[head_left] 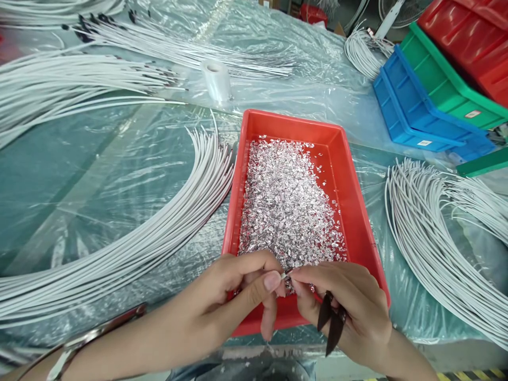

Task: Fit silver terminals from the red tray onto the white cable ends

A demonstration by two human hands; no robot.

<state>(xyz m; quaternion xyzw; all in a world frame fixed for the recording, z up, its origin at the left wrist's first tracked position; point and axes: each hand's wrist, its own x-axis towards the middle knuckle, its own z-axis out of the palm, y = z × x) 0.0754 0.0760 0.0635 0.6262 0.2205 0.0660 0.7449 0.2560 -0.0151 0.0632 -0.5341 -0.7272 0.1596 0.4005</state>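
Note:
My left hand (238, 296) pinches a short white cable end (284, 275) between thumb and forefinger, over the near part of a red tray (363, 211). Thumb and forefinger of my right hand (353, 296) meet at the tip of that same cable end. Tucked in the right palm is a pair of small dark snips (335, 324), its pointed blades spread and facing down. Silvery foil scraps (289, 206) cover much of the tray floor below. Most of the held cable is hidden by my left hand.
Bundles of white cables lie left (159, 233), right (420, 227) and at the back (190, 45). A roll of clear film (216, 82) stands behind the tray. Stacked blue bins (420, 111), a green bin (448, 79) and a red bin (472, 42) occupy the back right.

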